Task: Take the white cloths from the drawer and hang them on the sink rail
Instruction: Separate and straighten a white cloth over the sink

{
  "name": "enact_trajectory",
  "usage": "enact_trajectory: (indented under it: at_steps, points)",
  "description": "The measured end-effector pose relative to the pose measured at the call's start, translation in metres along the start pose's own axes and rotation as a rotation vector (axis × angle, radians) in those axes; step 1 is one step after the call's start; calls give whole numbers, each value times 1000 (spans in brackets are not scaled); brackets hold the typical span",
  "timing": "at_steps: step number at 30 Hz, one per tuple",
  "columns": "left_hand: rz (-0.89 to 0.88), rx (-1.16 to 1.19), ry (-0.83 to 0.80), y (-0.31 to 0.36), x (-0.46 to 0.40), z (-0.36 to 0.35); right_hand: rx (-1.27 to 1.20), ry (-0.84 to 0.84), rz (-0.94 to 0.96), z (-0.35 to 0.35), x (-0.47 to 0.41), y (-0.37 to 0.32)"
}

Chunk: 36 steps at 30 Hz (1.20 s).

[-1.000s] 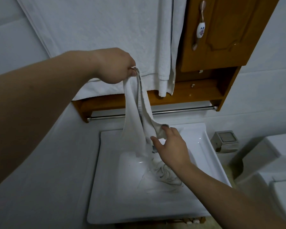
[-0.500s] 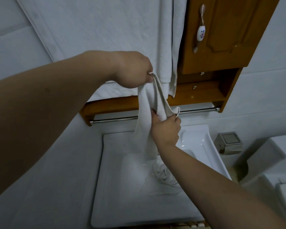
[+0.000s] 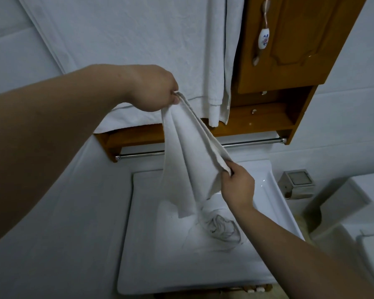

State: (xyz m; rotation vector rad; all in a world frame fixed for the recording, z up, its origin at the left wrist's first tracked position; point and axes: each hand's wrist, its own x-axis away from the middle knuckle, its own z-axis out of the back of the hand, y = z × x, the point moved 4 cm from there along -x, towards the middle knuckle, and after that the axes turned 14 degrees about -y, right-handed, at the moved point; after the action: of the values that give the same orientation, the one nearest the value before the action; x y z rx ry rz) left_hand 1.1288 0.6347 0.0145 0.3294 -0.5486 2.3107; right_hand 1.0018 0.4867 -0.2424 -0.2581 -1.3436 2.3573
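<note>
White cotton cloth [image 3: 188, 160] is stretching between both hands — left hand [image 3: 158, 89] and right hand [image 3: 238, 186] fingers pinching its corners — hiding the steel rail [image 3: 253, 142] behind; a crumpled cloth [image 3: 220, 230] is lying below in the white sink [image 3: 138, 255].

The cloth [image 3: 188, 160] at centre frame is plain white, like the sink [image 3: 138, 234] below. Upper right, the orange-brown wooden cabinet [image 3: 289, 50] has a white handle [image 3: 263, 38] with blue-and-red flowers. The rail [image 3: 253, 143] is silver.

I hold a white cloth [image 3: 190, 160] up over the sink [image 3: 138, 244]. My left hand [image 3: 158, 91] pinches its top corner. My right hand [image 3: 238, 186] grips the other corner, lower down. The shiny rail [image 3: 253, 141] is behind it. More cloth [image 3: 221, 230] lies bunched in the sink.
</note>
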Motion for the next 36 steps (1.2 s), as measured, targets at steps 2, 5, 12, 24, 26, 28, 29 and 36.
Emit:
enact_trajectory:
  at_steps: [2, 5, 12, 24, 26, 28, 29, 36]
  points:
    - [12, -7, -6, -3, -1, -3, 0, -53, 44, 5, 4, 9]
    - [29, -4, -35, -10, -4, -10, -36, -109, 100, 15, 13, 21]
    - [65, 8, -101, -23, -10, -29, -10, -175, 334, 44, 31, 24]
    - [49, 1, -79, -33, -19, -38, -263, -133, 209, 99, 23, 16]
    - [51, 19, -84, -36, -20, -41, -315, -110, 214, 108, 24, 9]
    - [54, 46, -83, -37, -20, -44, -304, -131, 201, 114, 24, 3]
    - [55, 53, -82, -37, -20, -45, -271, -147, 193, 116, 22, 1]
    - [45, 106, -42, -35, -19, -59, -101, -129, 150, 133, -1, -11]
